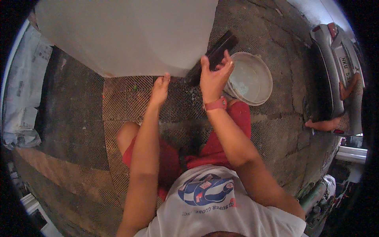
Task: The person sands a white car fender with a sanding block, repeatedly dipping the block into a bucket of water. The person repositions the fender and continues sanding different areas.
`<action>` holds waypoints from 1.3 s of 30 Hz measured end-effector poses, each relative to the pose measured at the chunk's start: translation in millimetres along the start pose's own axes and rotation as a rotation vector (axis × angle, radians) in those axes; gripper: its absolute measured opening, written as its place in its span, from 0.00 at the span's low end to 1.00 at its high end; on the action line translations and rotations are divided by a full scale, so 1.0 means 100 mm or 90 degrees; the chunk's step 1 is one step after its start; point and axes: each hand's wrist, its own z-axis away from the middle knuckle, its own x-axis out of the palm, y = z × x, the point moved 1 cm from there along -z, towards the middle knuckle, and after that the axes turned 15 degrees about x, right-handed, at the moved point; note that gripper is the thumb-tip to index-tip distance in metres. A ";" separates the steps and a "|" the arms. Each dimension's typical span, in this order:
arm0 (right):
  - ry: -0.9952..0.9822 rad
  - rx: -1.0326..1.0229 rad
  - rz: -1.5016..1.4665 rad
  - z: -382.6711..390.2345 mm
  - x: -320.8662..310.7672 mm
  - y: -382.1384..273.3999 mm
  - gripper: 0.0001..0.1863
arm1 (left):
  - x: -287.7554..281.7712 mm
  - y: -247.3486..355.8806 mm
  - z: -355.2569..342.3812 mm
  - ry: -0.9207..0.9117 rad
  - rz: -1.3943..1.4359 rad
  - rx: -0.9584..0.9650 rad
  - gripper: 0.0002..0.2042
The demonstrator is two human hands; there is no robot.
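A large pale panel with a smooth surface fills the upper left and middle. At its lower edge is my left hand, its fingers curled in and its thumb pointing up; whatever it grips, if anything, is hidden. My right hand is open, thumb and fingers apart, beside the panel's right corner. Behind that hand a long dark block lies slanted, partly covered by it. Just right of it stands a round whitish bucket with cloudy liquid and some pale foam inside.
Ridged, worn dark floor tiles lie under the panel. A silver car stands at the right, with a person's bare limb beside it. Pale plastic sheeting lies along the left side. Assorted clutter is at the lower right.
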 end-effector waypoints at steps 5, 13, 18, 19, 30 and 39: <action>0.020 -0.011 -0.016 -0.12 -0.04 -0.35 0.44 | 0.09 0.00 0.04 -0.034 -0.002 -0.042 0.42; 0.001 -0.022 -0.136 -0.23 0.10 -0.49 0.43 | 0.09 -0.21 0.03 0.043 -0.023 0.015 0.43; 0.016 -0.093 -0.152 -0.52 -0.04 -0.78 0.43 | 0.25 0.19 0.05 -0.021 -0.025 -0.051 0.42; 0.005 -0.057 -0.124 -0.47 -0.04 -0.62 0.43 | 0.24 0.21 0.02 -0.020 -0.070 -0.065 0.42; -0.101 -0.023 -0.239 -0.70 -0.03 -1.13 0.40 | 0.19 -0.10 -0.01 -0.019 0.017 0.036 0.39; -0.203 0.093 -0.300 -0.67 -0.14 -1.51 0.38 | 0.17 -0.17 0.02 0.007 0.061 0.004 0.38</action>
